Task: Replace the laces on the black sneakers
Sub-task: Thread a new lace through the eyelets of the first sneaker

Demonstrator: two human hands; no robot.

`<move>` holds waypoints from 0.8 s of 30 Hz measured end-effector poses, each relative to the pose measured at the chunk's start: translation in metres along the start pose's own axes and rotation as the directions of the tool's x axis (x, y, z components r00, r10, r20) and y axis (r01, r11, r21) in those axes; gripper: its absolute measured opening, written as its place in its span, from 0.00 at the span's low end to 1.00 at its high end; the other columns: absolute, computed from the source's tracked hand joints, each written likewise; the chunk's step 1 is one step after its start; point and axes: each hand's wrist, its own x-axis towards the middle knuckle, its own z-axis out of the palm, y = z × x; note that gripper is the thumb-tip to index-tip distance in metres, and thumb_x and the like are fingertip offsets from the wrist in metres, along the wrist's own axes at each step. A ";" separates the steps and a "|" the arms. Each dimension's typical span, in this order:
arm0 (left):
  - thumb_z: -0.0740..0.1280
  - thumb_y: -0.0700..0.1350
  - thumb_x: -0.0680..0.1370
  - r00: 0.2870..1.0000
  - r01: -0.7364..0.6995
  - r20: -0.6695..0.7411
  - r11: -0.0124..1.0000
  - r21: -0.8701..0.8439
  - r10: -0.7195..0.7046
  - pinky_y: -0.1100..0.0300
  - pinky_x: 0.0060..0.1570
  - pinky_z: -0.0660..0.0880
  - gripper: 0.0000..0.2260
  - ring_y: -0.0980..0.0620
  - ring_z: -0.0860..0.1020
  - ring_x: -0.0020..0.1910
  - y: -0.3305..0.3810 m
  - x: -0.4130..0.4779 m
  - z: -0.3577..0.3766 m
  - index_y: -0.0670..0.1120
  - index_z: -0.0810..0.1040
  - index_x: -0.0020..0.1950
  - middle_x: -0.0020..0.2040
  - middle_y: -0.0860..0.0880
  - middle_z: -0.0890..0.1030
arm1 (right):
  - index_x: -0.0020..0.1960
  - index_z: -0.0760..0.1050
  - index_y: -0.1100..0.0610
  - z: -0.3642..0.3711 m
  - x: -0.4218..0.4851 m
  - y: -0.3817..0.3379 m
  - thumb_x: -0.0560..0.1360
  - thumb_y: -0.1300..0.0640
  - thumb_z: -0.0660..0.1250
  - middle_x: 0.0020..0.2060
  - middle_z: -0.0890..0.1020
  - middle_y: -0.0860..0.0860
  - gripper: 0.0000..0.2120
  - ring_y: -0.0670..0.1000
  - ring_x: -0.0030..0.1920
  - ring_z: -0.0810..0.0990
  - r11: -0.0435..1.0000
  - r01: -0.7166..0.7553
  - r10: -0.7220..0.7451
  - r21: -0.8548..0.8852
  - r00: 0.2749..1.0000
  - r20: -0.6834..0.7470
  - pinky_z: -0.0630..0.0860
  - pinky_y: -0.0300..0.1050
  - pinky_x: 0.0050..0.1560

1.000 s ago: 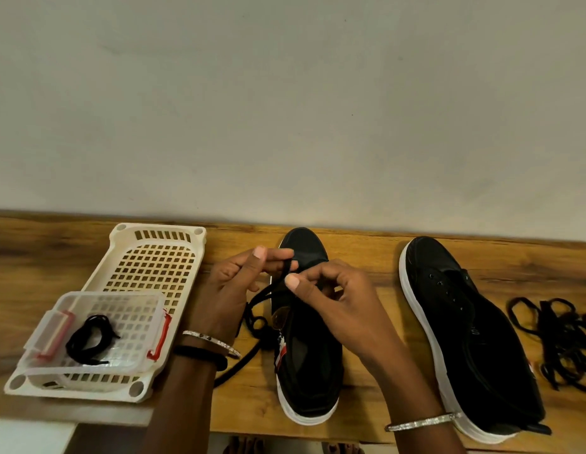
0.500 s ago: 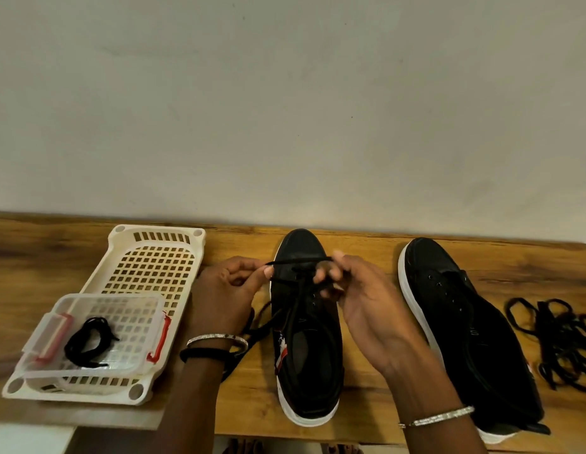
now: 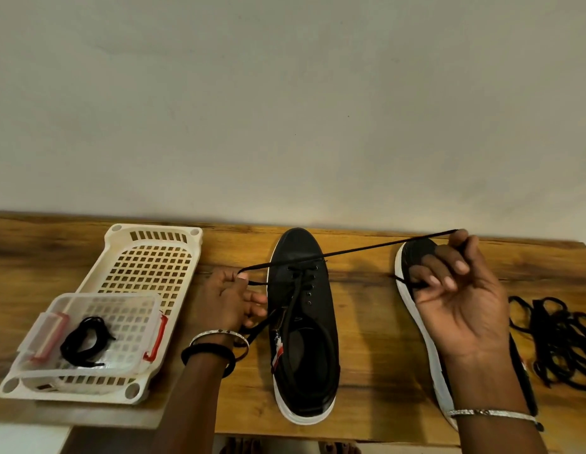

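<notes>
Right now I see both hands apart, each pinching one end of the same black lace (image 3: 367, 249) and drawing it taut across the front eyelets of the middle sneaker (image 3: 304, 326). My left hand (image 3: 228, 303) sits just beside that shoe's left flank, thumb and forefinger closed on the lace end, with more lace trailing loosely under the wrist. My right hand (image 3: 455, 299) is raised over the toe of the second black sneaker (image 3: 416, 290), fingers curled shut around the other lace end, which runs up to the fingertips near the back edge of the wooden worktop (image 3: 363, 322). The middle sneaker stands toe toward the wall, heel near the front edge; lace loops also lie down into its opening. The second sneaker lies to its right, mostly hidden behind my right hand and forearm. At the right edge, a tangle of black laces (image 3: 560, 339) rests on the wood. At the left end, a cream perforated basket (image 3: 154, 257) holds a smaller clear box with red clips (image 3: 121, 322), and a coiled black lace (image 3: 85, 340) lies inside that box.
</notes>
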 end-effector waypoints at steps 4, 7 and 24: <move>0.67 0.36 0.77 0.896 -0.334 -0.136 0.844 0.420 0.423 0.62 0.36 0.75 0.11 0.54 0.79 0.38 -0.003 -0.002 0.000 0.48 0.74 0.56 0.44 0.50 0.81 | 0.48 0.80 0.56 0.007 -0.003 0.008 0.84 0.52 0.58 0.25 0.64 0.45 0.14 0.43 0.21 0.59 0.923 -0.034 0.013 -0.382 0.998 -0.059 0.56 0.37 0.23; 0.64 0.36 0.75 0.586 -0.718 0.085 0.467 0.516 0.806 0.64 0.48 0.74 0.16 0.55 0.77 0.52 0.012 -0.013 0.007 0.47 0.78 0.61 0.55 0.50 0.80 | 0.46 0.83 0.58 0.023 -0.009 0.029 0.81 0.51 0.62 0.25 0.63 0.49 0.15 0.45 0.23 0.58 0.686 -0.105 0.113 -0.720 0.993 -0.037 0.56 0.39 0.25; 0.63 0.37 0.78 0.469 -0.883 0.470 0.401 0.242 0.748 0.51 0.51 0.75 0.13 0.57 0.78 0.52 0.019 -0.021 0.021 0.47 0.83 0.57 0.48 0.55 0.83 | 0.41 0.82 0.59 0.041 -0.014 0.071 0.80 0.49 0.65 0.23 0.65 0.49 0.17 0.46 0.24 0.61 0.474 0.036 0.274 -0.880 0.943 0.186 0.59 0.38 0.27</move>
